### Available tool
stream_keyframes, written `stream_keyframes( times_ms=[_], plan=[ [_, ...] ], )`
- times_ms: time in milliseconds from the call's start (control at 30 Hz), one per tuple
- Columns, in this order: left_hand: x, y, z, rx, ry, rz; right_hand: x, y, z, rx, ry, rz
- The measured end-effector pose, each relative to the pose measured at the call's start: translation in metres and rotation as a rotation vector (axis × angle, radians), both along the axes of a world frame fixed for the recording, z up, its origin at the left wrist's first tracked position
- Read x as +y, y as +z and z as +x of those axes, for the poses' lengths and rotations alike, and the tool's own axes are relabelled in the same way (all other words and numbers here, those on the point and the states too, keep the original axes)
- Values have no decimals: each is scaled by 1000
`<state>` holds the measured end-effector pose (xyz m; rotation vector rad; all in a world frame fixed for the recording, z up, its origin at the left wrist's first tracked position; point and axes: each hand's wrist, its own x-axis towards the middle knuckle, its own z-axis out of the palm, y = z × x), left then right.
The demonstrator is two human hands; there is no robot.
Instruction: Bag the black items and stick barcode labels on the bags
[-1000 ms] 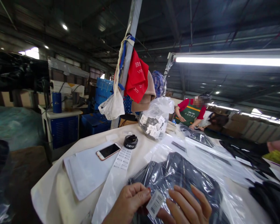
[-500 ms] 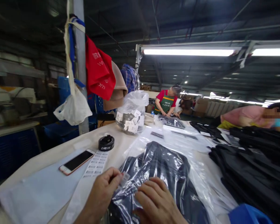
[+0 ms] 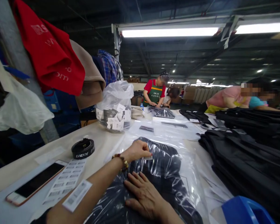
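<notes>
A dark garment in a clear plastic bag lies on the table in front of me. My left hand, with a beaded bracelet at its wrist, pinches a small pale label just over the upper part of the bag. Flat on the bag, below it, rests my right hand with its fingers spread. A barcode sticker is on my left forearm. Beside that arm are a sheet of barcode labels and a phone.
Left of the bag sits a black tape roll; behind it, a plastic bag of tags. Stacked black garments fill the right side, near a blue object. People work at the far end.
My left hand has moved forward and right over the bag with the label. My right hand has flattened onto the bag. The view has shifted right, and the forearm sticker now shows.
</notes>
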<state>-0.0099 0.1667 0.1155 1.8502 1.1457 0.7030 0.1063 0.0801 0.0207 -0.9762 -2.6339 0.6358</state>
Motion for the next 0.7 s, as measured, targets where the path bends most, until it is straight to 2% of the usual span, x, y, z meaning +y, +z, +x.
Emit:
stream_keyframes(
  times_ms=[133, 267, 467, 700],
  plan=[
    [43, -22, 29, 101, -208, -111, 4, -3, 5, -11, 31, -73],
    [69, -37, 40, 172, -360, -182, 7, -10, 7, 32, 20, -90],
    [81, -59, 37, 147, -360, -158, 11, -18, 4, 49, 14, -91],
    [79, -65, 34, 158, -354, -128, 13, -13, 2, -31, 23, -124]
  ],
)
